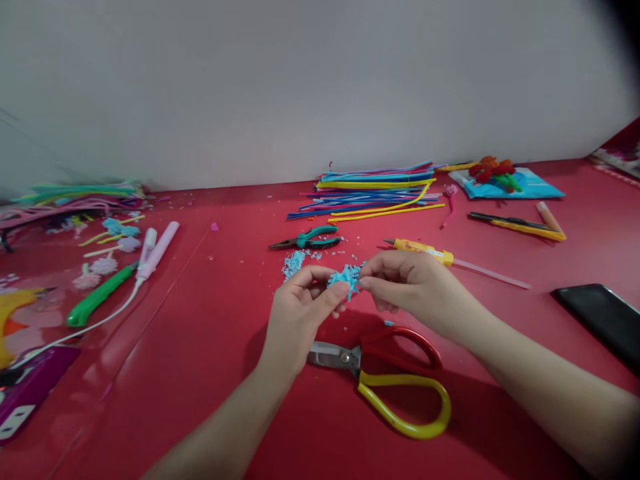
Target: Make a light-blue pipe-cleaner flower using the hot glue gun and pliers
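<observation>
A small fuzzy light-blue pipe-cleaner piece (346, 277) is pinched between both hands above the red table. My left hand (299, 313) grips it from the left with thumb and fingers. From the right, my right hand (407, 287) pinches its tufts with the fingertips. Directly below the hands lie scissors (385, 377) with one red and one yellow handle, blades pointing left. Light-blue trimmings (294, 262) are scattered just beyond my left hand.
Green-handled pliers (310, 239), a yellow glue tube (425, 250) and a pile of coloured pipe cleaners (373, 190) lie behind. A black phone (600, 320) is at right, a green-handled tool (97, 297) and white corded tool (157, 250) at left. Finished flowers (493, 172) rest on blue paper.
</observation>
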`<action>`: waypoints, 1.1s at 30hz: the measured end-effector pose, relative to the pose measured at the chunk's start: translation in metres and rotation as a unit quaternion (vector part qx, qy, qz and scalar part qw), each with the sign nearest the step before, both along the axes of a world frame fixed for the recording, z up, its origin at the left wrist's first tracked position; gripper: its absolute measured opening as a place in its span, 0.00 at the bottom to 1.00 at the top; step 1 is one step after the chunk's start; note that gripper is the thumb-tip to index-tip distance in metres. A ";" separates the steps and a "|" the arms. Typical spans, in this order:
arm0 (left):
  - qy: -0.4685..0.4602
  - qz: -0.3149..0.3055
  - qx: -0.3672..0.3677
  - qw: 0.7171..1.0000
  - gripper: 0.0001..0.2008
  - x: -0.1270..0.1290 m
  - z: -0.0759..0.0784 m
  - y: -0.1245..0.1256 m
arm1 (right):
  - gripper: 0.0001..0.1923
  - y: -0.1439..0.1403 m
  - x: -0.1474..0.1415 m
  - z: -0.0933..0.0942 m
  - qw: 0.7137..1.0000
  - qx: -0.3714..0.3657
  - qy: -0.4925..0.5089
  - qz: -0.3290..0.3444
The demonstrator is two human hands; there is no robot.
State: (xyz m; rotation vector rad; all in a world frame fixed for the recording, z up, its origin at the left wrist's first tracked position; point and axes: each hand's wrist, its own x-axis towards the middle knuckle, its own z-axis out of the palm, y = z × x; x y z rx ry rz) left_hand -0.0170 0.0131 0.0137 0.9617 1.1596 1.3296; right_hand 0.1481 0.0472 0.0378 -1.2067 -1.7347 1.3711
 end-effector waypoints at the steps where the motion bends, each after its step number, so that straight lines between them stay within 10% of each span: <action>1: 0.006 -0.003 0.005 1.000 0.09 0.000 0.000 0.000 | 0.05 -0.001 -0.001 0.000 1.000 -0.006 0.004 -0.001; 12: -0.044 -0.009 0.006 0.999 0.09 0.000 -0.003 -0.001 | 0.05 -0.004 -0.003 -0.007 0.999 -0.034 0.040 -0.005; 17: -0.021 -0.025 0.098 0.995 0.11 -0.004 -0.009 -0.002 | 0.04 -0.011 -0.003 -0.002 0.993 0.112 -0.009 -0.024; 33: 0.168 -0.010 0.334 0.927 0.20 -0.006 -0.004 -0.010 | 0.05 -0.024 0.009 0.006 0.779 0.604 -0.167 0.002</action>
